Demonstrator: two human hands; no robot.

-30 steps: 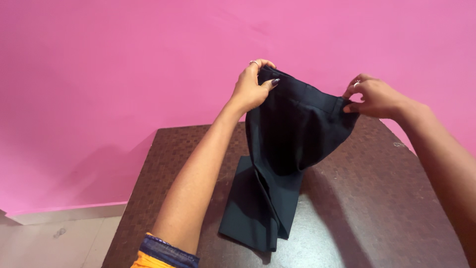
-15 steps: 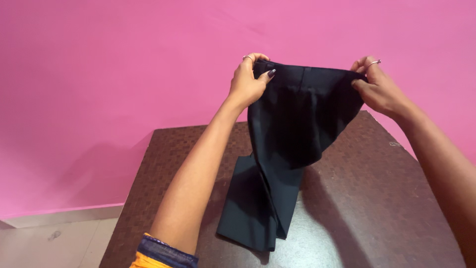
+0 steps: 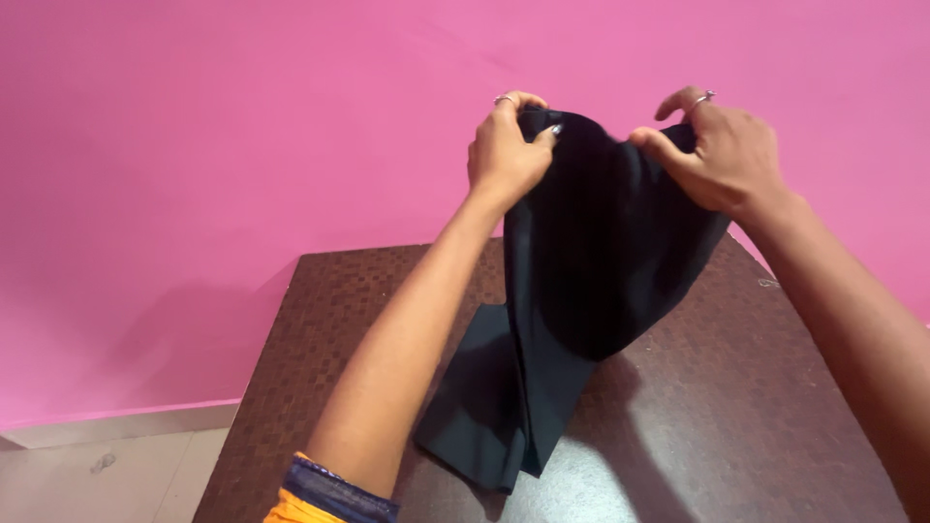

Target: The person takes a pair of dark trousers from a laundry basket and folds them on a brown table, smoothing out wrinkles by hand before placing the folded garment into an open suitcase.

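Above brown tabletop [image 3: 736, 407], against pink wall [image 3: 242, 145]: black trousers [image 3: 591, 261] held up by the waistband. Left hand [image 3: 511, 150] pinched shut on one end of waistband, right hand [image 3: 717, 150] gripping the other, near each other. Lower trouser legs folded, resting on tabletop. Ring on each hand.
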